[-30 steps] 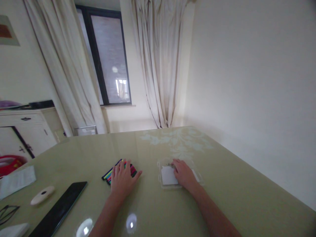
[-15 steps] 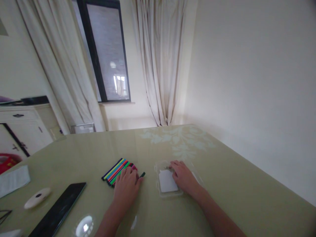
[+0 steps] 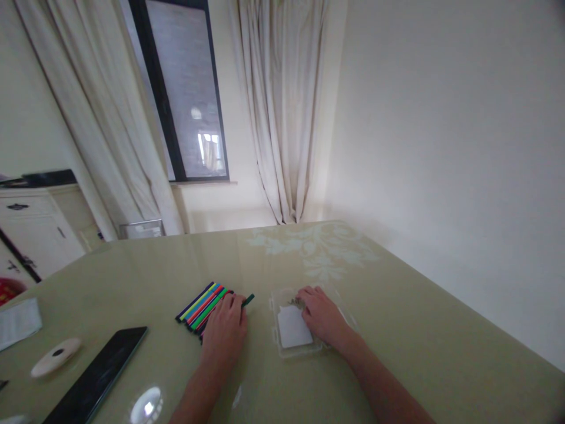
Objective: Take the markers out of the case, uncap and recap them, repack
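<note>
Shifted slightly toward the counter's [image 3: 410,335] right edge, the left hand [image 3: 225,327] curls (its grip unclear) over markers [image 3: 204,307]. Nearer that edge, the right hand [image 3: 322,315] bends over a clear case [image 3: 300,354], grip hidden.

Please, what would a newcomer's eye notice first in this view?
Probably the colourful row of pens on the table, left of centre, its right end partly covered by the left hand. Next, the right hand over a clear plastic case, where a white sheet shows. Beyond the table, the dark-framed window stands out beside pale curtains.
</note>
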`<control>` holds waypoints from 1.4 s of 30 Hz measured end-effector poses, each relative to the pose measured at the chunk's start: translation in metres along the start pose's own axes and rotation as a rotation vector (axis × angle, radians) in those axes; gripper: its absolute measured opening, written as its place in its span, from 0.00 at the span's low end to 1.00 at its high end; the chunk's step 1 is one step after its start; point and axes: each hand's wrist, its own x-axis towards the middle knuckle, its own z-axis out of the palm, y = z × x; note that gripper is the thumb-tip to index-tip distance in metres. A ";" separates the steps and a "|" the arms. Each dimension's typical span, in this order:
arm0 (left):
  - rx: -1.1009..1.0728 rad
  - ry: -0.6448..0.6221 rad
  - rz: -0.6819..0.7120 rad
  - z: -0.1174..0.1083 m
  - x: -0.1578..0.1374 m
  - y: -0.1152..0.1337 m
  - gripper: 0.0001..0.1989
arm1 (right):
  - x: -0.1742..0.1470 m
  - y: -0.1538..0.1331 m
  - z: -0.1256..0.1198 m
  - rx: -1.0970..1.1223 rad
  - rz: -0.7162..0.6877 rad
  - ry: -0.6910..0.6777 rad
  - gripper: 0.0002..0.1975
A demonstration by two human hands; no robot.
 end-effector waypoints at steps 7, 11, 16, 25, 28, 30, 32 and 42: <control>-0.071 -0.078 -0.046 0.007 0.003 -0.020 0.12 | 0.005 0.019 0.002 -0.010 0.032 0.055 0.19; -0.101 -0.114 -0.112 0.002 0.007 -0.034 0.12 | 0.005 0.022 0.000 -0.009 0.062 0.047 0.20; -0.155 -0.139 -0.155 -0.003 0.012 -0.051 0.12 | 0.004 0.021 -0.002 -0.023 0.062 0.046 0.20; -0.149 -0.099 -0.113 -0.001 0.013 -0.053 0.17 | 0.004 0.024 -0.003 -0.024 0.057 0.048 0.19; -0.047 -0.049 -0.113 -0.005 0.012 -0.056 0.20 | 0.005 0.026 -0.001 -0.015 0.052 0.044 0.20; 0.005 -0.040 -0.137 -0.006 0.012 -0.059 0.20 | 0.006 0.028 0.000 -0.010 0.045 0.046 0.21; 0.016 -0.052 -0.146 -0.006 0.012 -0.060 0.20 | 0.006 0.029 0.001 -0.006 0.042 0.049 0.21; 0.115 -0.019 -0.083 -0.001 0.010 -0.051 0.23 | 0.004 0.025 -0.002 -0.026 0.045 0.024 0.20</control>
